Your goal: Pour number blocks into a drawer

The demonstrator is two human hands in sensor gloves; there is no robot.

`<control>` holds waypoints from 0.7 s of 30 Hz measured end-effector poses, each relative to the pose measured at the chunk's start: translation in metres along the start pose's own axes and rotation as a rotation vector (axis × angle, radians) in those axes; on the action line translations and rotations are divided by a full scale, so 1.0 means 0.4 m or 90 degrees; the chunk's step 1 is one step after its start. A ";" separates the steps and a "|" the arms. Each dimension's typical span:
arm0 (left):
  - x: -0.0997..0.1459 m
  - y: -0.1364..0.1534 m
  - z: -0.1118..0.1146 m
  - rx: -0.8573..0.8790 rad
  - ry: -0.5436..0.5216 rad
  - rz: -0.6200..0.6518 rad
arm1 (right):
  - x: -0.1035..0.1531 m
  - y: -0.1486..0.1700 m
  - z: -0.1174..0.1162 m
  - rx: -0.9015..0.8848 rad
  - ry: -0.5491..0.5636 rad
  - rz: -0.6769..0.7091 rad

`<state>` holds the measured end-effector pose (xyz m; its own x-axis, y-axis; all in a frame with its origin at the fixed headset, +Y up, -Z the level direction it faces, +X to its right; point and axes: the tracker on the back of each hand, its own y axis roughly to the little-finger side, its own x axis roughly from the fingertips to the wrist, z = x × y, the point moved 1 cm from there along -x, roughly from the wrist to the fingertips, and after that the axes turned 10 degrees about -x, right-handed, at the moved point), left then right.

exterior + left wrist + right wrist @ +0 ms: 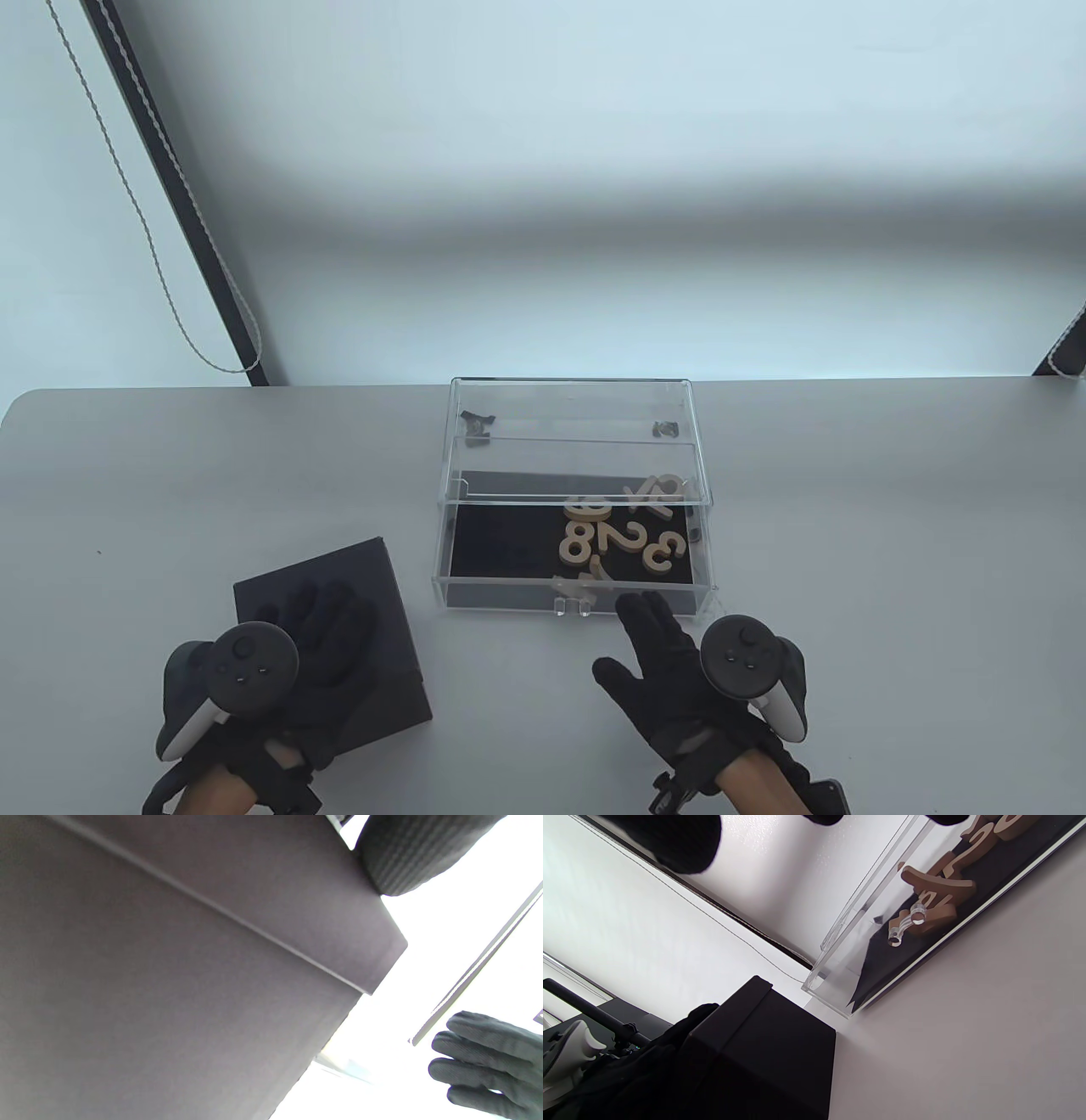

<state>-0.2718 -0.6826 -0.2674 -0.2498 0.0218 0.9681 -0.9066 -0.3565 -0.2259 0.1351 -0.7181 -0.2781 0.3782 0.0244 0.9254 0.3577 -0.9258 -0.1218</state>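
Observation:
A clear acrylic drawer (pixel 577 586) is pulled out of its clear case (pixel 570 412) at the table's middle. Several wooden number blocks (pixel 615 535) lie on its black lining, toward the right; they show in the right wrist view (pixel 937 891) too. A black box (pixel 382 611) sits left of the drawer. My left hand (pixel 327 637) rests flat on top of the box (pixel 169 984). My right hand (pixel 657 658) is open with fingers spread, just in front of the drawer's small clear handle (pixel 570 604), holding nothing.
The grey table (pixel 848 552) runs to a back edge against a pale wall. A black pole (pixel 182 195) and a hanging cord (pixel 153 246) stand at the back left.

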 end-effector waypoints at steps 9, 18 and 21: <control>-0.045 0.033 -0.011 -0.024 -0.048 -0.032 | 0.003 -0.001 0.000 0.001 -0.006 -0.008; -0.104 0.058 -0.019 -0.065 -0.101 -0.055 | 0.000 0.003 -0.007 0.001 -0.011 -0.017; -0.128 0.070 -0.022 -0.082 -0.125 -0.064 | -0.001 0.006 -0.011 -0.004 -0.015 -0.025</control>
<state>-0.2874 -0.6856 -0.3244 -0.0965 -0.1344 0.9862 -0.9626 -0.2392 -0.1268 0.1320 -0.7218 -0.2772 0.3846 0.0699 0.9204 0.3674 -0.9263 -0.0832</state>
